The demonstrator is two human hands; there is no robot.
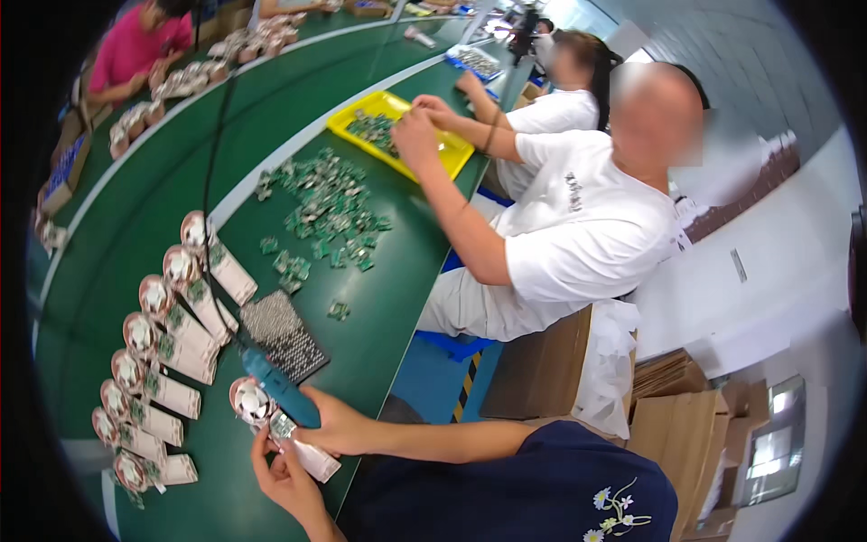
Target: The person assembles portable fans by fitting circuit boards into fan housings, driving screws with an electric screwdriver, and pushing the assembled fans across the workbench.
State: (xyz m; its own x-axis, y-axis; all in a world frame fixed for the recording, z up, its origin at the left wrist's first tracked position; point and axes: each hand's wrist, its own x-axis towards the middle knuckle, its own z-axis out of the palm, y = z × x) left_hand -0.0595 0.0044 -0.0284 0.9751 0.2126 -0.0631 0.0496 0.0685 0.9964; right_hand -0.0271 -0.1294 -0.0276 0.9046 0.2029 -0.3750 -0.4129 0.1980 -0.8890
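Note:
My right hand (336, 425) is wrapped round a blue electric screwdriver (282, 388), its cable running up from the far end. Below it, my left hand (287, 476) grips a pale pink handheld fan body (316, 461) with a round white-bladed head (252, 400). A small green circuit board (283, 425) shows on this body, close to my fingers. The screwdriver lies across the fan near its head; its tip is not clear. Just beyond stands a dark tray (284, 336) filled with rows of small metal parts, probably screws.
A row of similar fan bodies (172, 395) lies on the green table (235, 492) at left. Loose green circuit boards (330, 203) are heaped farther off, near a yellow tray (361, 101). A co-worker in white (578, 208) reaches over that tray. Cardboard boxes (542, 361) stand at right.

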